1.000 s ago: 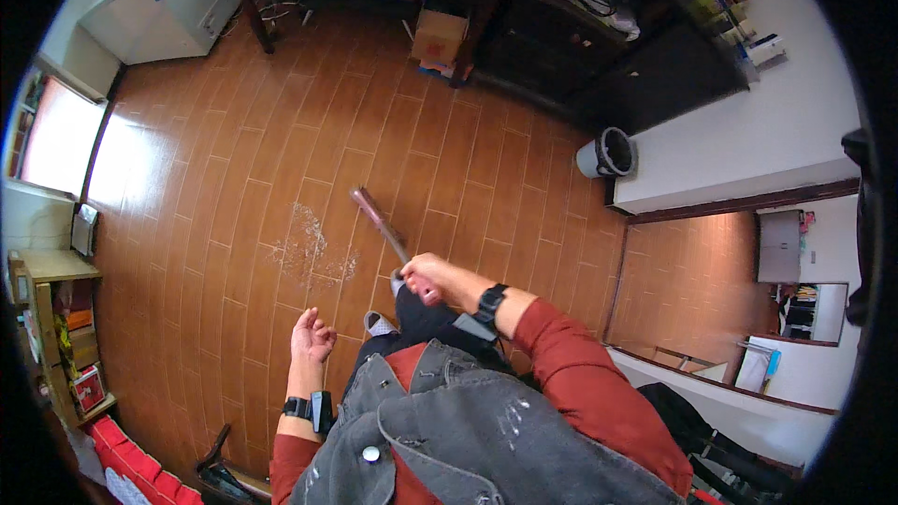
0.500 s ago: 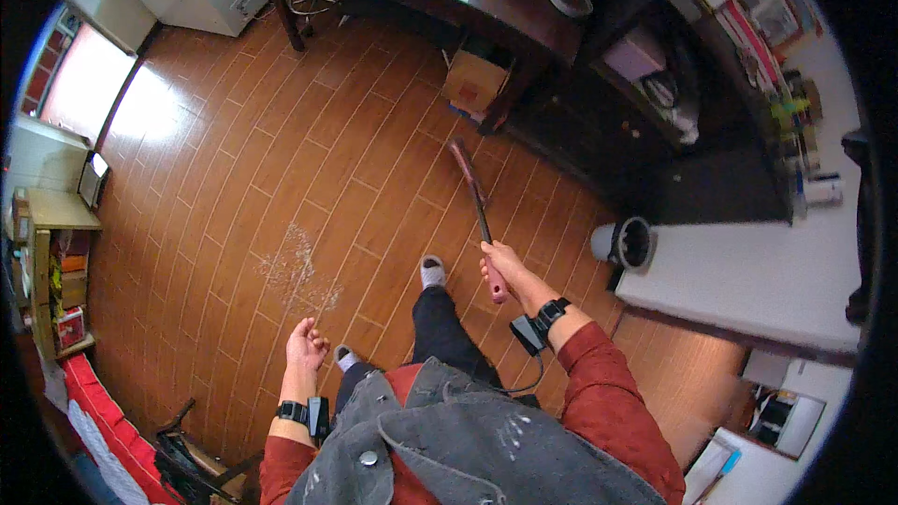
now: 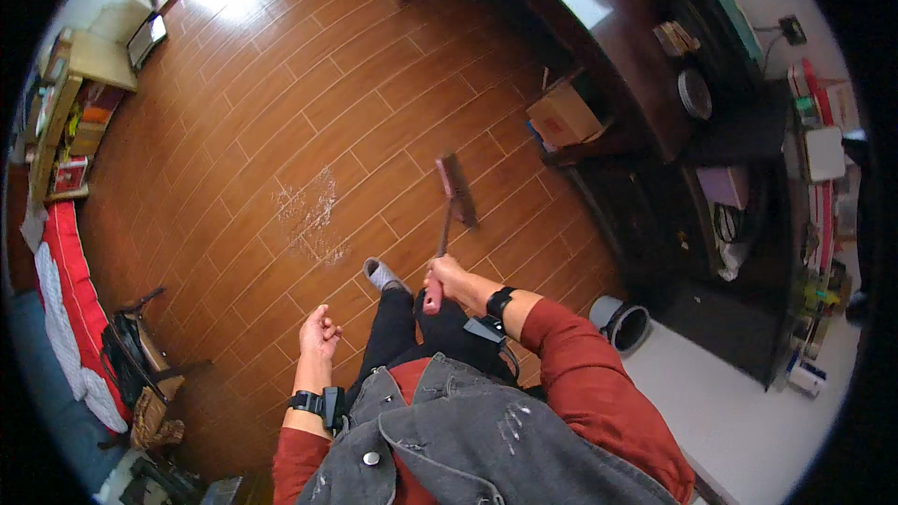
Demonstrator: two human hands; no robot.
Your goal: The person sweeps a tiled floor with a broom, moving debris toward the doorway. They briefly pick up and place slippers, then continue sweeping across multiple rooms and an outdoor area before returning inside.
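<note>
The right hand (image 3: 447, 279) is clamped on the broom (image 3: 449, 215), its brush on the floor (image 3: 281, 103) beside the white dust (image 3: 311, 215). Left hand (image 3: 318, 332) curls loosely, holding nothing. Sweep slowly with short strokes.

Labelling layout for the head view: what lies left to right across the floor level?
Red bedding → bag → left hand → dust patch → right hand on broom → cardboard box → bin
</note>
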